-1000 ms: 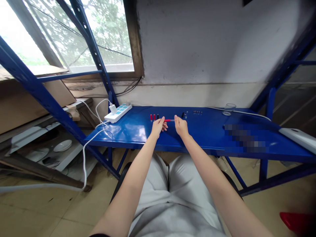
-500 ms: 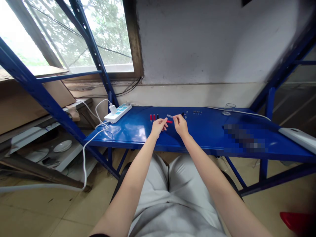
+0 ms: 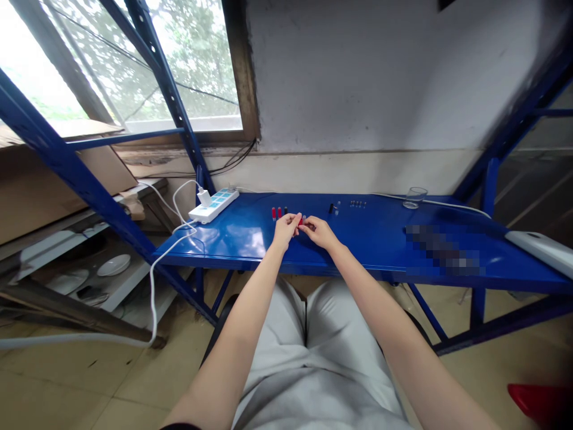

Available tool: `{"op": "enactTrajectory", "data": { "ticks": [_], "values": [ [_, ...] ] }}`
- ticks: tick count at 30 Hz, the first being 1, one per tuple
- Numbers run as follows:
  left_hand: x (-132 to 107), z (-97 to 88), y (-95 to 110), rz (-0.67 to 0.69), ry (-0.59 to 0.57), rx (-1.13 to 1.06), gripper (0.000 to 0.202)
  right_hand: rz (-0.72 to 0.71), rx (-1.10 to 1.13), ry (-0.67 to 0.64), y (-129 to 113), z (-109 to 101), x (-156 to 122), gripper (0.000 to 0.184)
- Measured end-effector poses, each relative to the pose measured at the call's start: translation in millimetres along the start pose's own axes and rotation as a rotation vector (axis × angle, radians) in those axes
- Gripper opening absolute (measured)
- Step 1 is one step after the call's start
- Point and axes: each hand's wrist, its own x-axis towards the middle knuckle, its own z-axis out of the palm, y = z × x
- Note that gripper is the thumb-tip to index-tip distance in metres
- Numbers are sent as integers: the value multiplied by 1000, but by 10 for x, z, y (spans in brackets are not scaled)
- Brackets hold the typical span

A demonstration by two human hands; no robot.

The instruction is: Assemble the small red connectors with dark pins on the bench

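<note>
My left hand (image 3: 285,232) is closed on a small red tube-like piece (image 3: 300,221) over the front middle of the blue table. Close against it, my right hand (image 3: 319,232) pinches a small clear piece (image 3: 304,217), which its fingers mostly cover. The two pieces meet or nearly meet; I cannot tell whether they are joined. Just left of my left hand stand two red cylinders with pale lower ends (image 3: 276,212) and a black one (image 3: 285,211). A black cylinder (image 3: 331,208) and small clear parts (image 3: 338,208) lie beyond my right hand.
Several tiny parts (image 3: 357,204) form rows farther back on the blue table (image 3: 376,239). A clear glass (image 3: 415,197) stands at the back right. On the left lies a white power strip (image 3: 213,205) with cables. A blurred dark object (image 3: 441,248) is at right.
My right hand has moved left and brought the clear piece up to the red piece. My left hand has stayed almost in place.
</note>
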Motion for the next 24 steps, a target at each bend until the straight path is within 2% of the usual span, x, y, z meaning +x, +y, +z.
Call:
{"op": "enactTrajectory", "data": {
  "ticks": [8, 13, 17, 24],
  "values": [
    [27, -13, -35, -55, -42, -26, 29, 6, -35, -42, 27, -1, 12, 24],
    [28, -6, -54, 16, 3, 35, 25, 22, -75, -44, 30, 2, 15, 21],
    [16, 4, -77, 67, 70, 189, 23, 70, -161, 30, 62, -11, 17, 20],
    [-35, 4, -50, 117, 47, 383, 24, 263, -313, 145, 118, -69, 13, 21]
  ]
}}
